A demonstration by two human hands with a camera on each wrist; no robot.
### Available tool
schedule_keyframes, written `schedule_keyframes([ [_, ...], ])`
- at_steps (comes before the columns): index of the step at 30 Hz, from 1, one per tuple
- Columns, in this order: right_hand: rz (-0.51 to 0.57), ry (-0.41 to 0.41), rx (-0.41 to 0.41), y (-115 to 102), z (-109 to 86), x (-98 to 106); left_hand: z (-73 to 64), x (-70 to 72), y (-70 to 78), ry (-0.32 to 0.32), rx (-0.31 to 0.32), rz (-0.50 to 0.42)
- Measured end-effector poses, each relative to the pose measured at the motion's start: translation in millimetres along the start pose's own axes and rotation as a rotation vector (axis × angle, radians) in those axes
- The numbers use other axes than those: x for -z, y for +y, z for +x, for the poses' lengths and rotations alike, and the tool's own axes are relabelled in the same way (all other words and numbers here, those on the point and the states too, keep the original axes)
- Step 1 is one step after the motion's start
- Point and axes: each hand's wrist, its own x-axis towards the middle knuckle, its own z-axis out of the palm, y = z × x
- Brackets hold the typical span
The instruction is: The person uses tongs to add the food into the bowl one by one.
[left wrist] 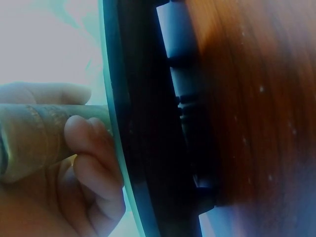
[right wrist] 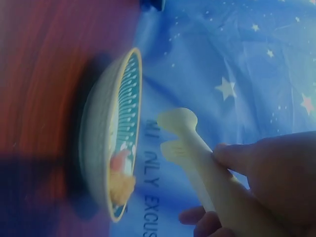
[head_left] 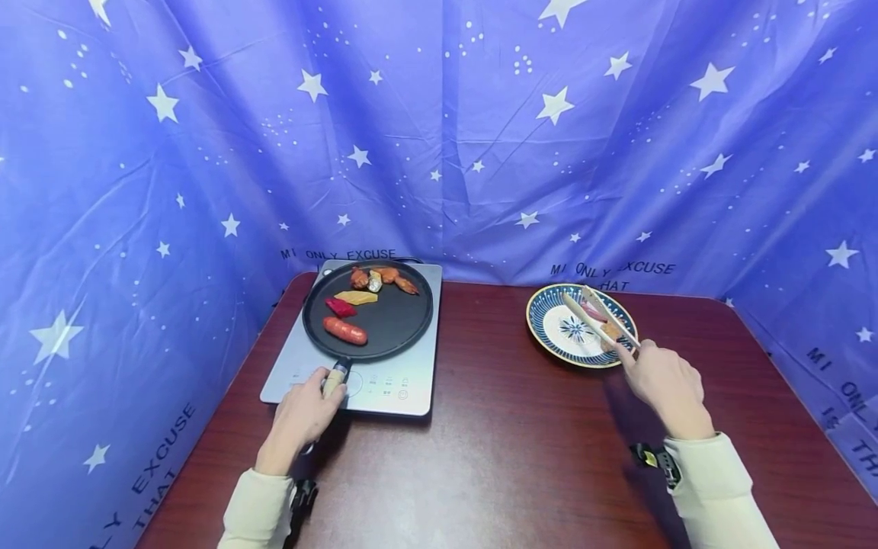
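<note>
My left hand [head_left: 302, 415] grips the pale handle [head_left: 334, 380] of a black frying pan [head_left: 391, 324], its fingers curled round it in the left wrist view. In the pan lie a red sausage [head_left: 345, 330], a dark red piece [head_left: 341, 306], a yellow piece [head_left: 355, 296] and several browned meat pieces [head_left: 387, 274] at the far side. My right hand [head_left: 665, 385] holds cream-coloured tongs [right wrist: 197, 153] over a blue-and-white patterned plate [head_left: 545, 335]. The tong tips are slightly apart with nothing between them. A pinkish piece [right wrist: 120, 160] and a tan piece [right wrist: 121, 187] lie on the plate.
The pan sits on a silver induction cooktop [head_left: 411, 389] at the table's left. Dark red wood [head_left: 494, 412] forms the tabletop between cooktop and plate. A blue curtain [head_left: 466, 206] with white stars hangs behind and at both sides.
</note>
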Motion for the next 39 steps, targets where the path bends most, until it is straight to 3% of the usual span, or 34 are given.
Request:
schedule_keyframes([
  [9,0.031,0.030,-0.019,24.3,-12.7,-2.0,-1.2,1.5,0.0,-0.010,0.000,0.006],
  [19,0.009,-0.024,-0.078,39.6,-20.6,4.2,-1.7,1.9,-1.9,-0.025,-0.008,0.019],
  [30,-0.004,-0.084,-0.152,42.2,-25.7,10.8,-3.1,1.6,-0.8,-0.023,-0.019,0.008],
  [39,-0.003,-0.054,-0.050,37.6,-18.4,4.0,-2.9,2.0,-0.6,-0.028,-0.018,0.008],
])
